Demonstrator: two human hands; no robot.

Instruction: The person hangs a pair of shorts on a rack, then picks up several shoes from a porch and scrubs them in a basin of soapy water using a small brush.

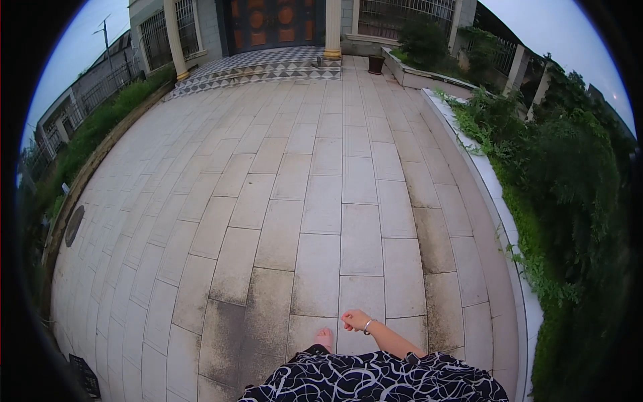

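Observation:
My right hand point(355, 320) hangs in front of my body at the lower middle, its fingers curled in and nothing visible in them. A silver bracelet point(368, 326) circles that wrist. My left hand is out of view. Below the hand lies a courtyard floor of pale rectangular paving tiles point(321, 201). One foot point(324, 337) in open footwear shows just left of the hand. A black garment with white curved lines point(371, 374) covers my body at the bottom edge.
Ahead, checkered tile steps point(261, 74) rise to a dark double door with orange-brown panels point(271, 25). A dark plant pot point(376, 64) stands near a column point(332, 30). A white-topped planter wall point(495, 186) runs along the right; a black plastic crate point(84, 376) sits lower left.

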